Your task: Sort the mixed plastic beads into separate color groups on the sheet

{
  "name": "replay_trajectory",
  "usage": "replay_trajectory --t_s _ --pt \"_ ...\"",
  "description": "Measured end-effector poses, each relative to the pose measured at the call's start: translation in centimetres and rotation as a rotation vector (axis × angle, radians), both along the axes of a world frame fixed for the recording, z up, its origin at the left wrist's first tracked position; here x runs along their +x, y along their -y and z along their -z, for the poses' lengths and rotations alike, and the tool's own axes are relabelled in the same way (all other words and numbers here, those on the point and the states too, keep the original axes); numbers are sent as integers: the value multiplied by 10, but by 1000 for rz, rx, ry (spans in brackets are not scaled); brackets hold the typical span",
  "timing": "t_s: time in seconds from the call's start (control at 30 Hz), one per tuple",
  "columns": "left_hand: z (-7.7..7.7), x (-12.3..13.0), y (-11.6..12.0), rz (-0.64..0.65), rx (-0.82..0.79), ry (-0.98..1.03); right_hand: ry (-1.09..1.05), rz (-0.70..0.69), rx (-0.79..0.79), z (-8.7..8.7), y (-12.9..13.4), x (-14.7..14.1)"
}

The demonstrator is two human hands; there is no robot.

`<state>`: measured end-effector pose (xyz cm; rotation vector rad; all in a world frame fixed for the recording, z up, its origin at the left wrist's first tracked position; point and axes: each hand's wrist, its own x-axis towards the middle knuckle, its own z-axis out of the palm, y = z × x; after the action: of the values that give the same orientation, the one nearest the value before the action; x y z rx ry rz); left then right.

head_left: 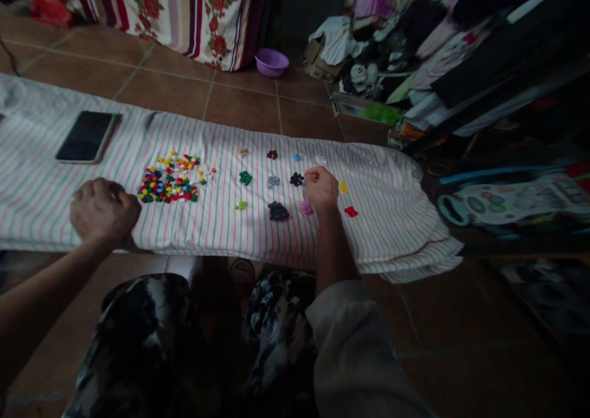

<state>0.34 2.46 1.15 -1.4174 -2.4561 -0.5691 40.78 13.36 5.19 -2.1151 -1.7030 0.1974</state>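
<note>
My left hand rests on the striped cloth, its fingers curled into a loose fist whose inside is hidden. Beside it lies a mixed pile of tiny coloured plastic pieces, like small toy bricks. My right hand is closed in a pinch next to a cluster of black pieces; anything between the fingertips is too small to make out. Pink-purple pieces lie just below it, yellow pieces to its right and white pieces above. Dark grey pieces form a larger heap.
Other single-colour clusters include green, light grey, brown and red. A phone lies at the left on the striped cloth. A purple basin stands on the tiled floor, with heaped clothes behind.
</note>
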Motion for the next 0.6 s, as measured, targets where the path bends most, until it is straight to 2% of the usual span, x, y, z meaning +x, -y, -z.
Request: replay_trajectory --t_s 0.13,0.23,0.37,0.43,0.6 --pt "3 -3 0 16 -14 -1 -13 -13 71 -6 -1 -16" --pt "2 -3 0 23 -37 1 -28 -86 91 -8 -1 -41" --pt "-1 0 0 57 -45 22 -51 -267 107 -11 -1 -89" --pt "-1 0 -1 29 -32 30 -77 -391 115 -13 1 -117" --pt "-1 1 -2 41 -22 68 -110 -638 86 -18 14 -183"
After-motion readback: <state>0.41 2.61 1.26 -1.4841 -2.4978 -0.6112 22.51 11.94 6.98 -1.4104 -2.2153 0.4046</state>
